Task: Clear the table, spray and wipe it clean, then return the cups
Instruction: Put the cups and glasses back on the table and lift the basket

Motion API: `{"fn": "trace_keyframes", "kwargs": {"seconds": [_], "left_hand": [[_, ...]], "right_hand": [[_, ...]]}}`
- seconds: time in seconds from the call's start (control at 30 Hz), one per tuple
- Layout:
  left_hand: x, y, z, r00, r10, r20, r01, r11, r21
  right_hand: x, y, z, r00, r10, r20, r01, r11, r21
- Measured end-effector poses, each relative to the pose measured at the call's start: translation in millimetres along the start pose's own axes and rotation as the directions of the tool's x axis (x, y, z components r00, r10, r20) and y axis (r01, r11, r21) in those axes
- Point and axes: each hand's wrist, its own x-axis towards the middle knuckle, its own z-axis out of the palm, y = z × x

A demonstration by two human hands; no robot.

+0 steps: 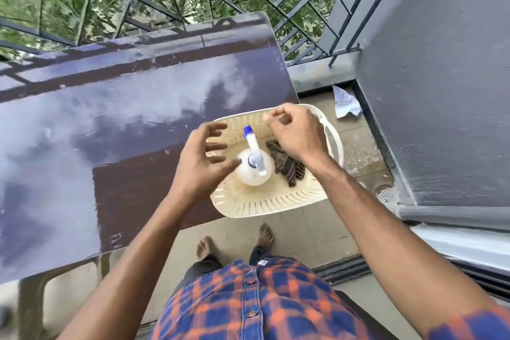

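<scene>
Basket [262, 201] at worktop's [110, 119] near right corner holds bottle [249, 171], cloth [287, 165]. Left hand [198, 165] spread, right hand [295, 135] loosely curled, both empty.

Glossy dark table [124, 119], sky mirrored in its top — cream perforated basket [265, 201] on its near right corner, overhanging.

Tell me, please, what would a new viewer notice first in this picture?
First the cream perforated plastic basket at the near right corner of the glossy brown table, with a white spray bottle with a blue nozzle standing in it beside a dark cloth. Two bare hands hover over it: the left hand with spread fingers by the bottle, the right hand with curled fingers over the far rim.
</scene>
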Motion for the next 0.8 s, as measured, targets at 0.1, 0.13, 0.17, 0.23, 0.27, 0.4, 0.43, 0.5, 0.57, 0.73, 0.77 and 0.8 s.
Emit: {"fn": "trace_keyframes", "kwargs": {"seconds": [0.1,0.13,0.17,0.23,0.27,0.4,0.43,0.5,0.57,0.73,0.77,0.8], "left_hand": [[-6,3,-44,0.988,0.052,-0.148,-0.051,0.999,0.009],[-10,1,-61,0.977,0.053,-0.206,-0.052,0.999,0.007],[-16,-6,-81,0.961,0.046,-0.272,-0.05,0.999,-0.005],[-28,-26,-113,0.934,0.01,-0.358,-0.026,0.999,-0.039],[-38,-40,-134,0.917,-0.015,-0.398,-0.006,0.999,-0.052],[-86,-111,-213,0.831,-0.158,-0.534,0.093,0.985,-0.147],[-101,-132,-234,0.796,-0.199,-0.571,0.114,0.977,-0.182],[-130,-172,-270,0.723,-0.295,-0.625,0.142,0.949,-0.283],[-160,-217,-305,0.652,-0.392,-0.649,0.186,0.913,-0.364],[-250,-327,-382,0.418,-0.645,-0.64,0.353,0.764,-0.54],[-270,-345,-393,0.372,-0.685,-0.627,0.366,0.729,-0.579],[-288,-361,-400,0.337,-0.724,-0.602,0.378,0.69,-0.617]], "right_hand": [[4,-53,5,0.991,-0.135,-0.016,0.136,0.988,0.071],[5,-72,11,0.984,-0.18,-0.008,0.18,0.981,0.075],[4,-94,22,0.972,-0.234,0.014,0.233,0.97,0.071],[0,-129,45,0.948,-0.307,0.078,0.304,0.951,0.055],[-4,-149,65,0.931,-0.343,0.125,0.34,0.939,0.041],[-37,-211,161,0.847,-0.401,0.348,0.431,0.902,-0.011],[-50,-226,192,0.817,-0.413,0.402,0.462,0.886,-0.028],[-76,-249,255,0.756,-0.423,0.499,0.52,0.852,-0.064],[-108,-271,317,0.691,-0.403,0.6,0.572,0.812,-0.113],[-203,-323,465,0.536,-0.317,0.783,0.667,0.727,-0.162],[-223,-331,491,0.494,-0.31,0.812,0.688,0.711,-0.147],[-239,-337,515,0.457,-0.298,0.838,0.707,0.693,-0.139]]}}
